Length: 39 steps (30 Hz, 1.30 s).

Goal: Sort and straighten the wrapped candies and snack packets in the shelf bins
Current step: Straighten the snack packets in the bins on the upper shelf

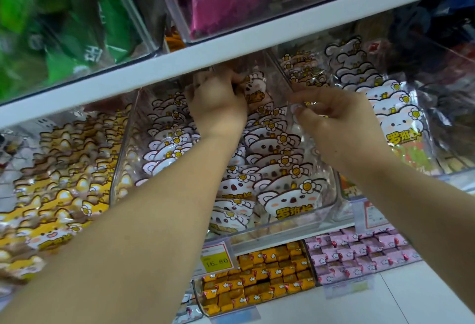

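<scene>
Deep inside bin [308,218], left hand [218,104] gripping packet [255,92]

"16.80" on price tag [217,262]; "罗班长" on packets [291,209]

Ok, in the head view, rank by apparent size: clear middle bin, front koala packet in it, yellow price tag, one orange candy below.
Largest to smallest:
1. clear middle bin
2. front koala packet
3. yellow price tag
4. orange candy
No two look alike in size.

Forearms [154,208] bare; left hand [218,107], right hand [336,118] bare; nails [295,111] perhaps pale-glossed, blurred.
</scene>
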Tool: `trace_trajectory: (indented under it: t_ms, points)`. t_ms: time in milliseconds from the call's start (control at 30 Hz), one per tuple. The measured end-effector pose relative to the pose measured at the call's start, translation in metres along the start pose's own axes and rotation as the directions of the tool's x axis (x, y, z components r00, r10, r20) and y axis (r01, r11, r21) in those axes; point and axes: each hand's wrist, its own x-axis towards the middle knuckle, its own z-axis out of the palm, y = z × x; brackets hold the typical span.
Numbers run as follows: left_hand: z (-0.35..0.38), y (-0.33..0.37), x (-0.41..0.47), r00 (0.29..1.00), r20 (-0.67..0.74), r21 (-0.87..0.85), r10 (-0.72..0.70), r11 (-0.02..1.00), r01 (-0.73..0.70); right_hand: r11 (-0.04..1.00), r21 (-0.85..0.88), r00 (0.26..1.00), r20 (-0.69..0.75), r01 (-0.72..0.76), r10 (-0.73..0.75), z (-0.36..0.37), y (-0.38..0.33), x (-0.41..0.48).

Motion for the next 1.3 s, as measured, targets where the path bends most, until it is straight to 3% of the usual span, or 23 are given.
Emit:
trace_trajectory:
  t_ms: [67,133,233,333,467,700,967,1300]
  points:
    - [-0.005,0.003,0.000,0.999,0.046,0.023,0.030,0.999,-0.031,1.000,0.014,1.000,0.005,0.000,0.000,0.000,-0.001,0.000]
    - [-0.010,0.004,0.003,0.983,0.177,-0.004,0.050,0.999,-0.050,1.000,0.015,1.000,0.007,-0.002,0.002,0.000,-0.001,0.000]
    - [-0.021,-0.001,0.002,0.937,0.344,-0.242,0.051,0.969,0.037,1.000,-0.003,1.000,-0.002,-0.010,0.010,0.000,0.000,0.001]
    - [-0.034,-0.005,-0.008,0.952,0.286,-0.427,0.111,0.904,0.023,1.000,-0.001,1.000,0.009,-0.013,0.013,0.000,0.002,0.001]
    - [-0.027,-0.003,-0.003,0.925,0.323,-0.079,0.199,0.980,-0.183,1.000,0.028,1.000,0.010,-0.012,0.012,0.001,0.004,0.002]
    - [-0.006,0.002,0.018,0.927,0.360,0.113,0.109,0.981,-0.159,1.000,0.013,1.000,0.010,-0.011,0.011,0.000,0.003,0.000]
    - [-0.029,0.003,0.016,0.812,0.553,0.051,0.185,0.966,-0.254,1.000,0.027,1.000,0.027,-0.015,0.014,0.000,0.000,-0.002]
    - [-0.017,0.007,0.026,0.658,0.745,0.147,0.110,0.935,-0.323,1.000,-0.005,1.000,0.009,-0.018,0.018,0.004,0.006,0.003]
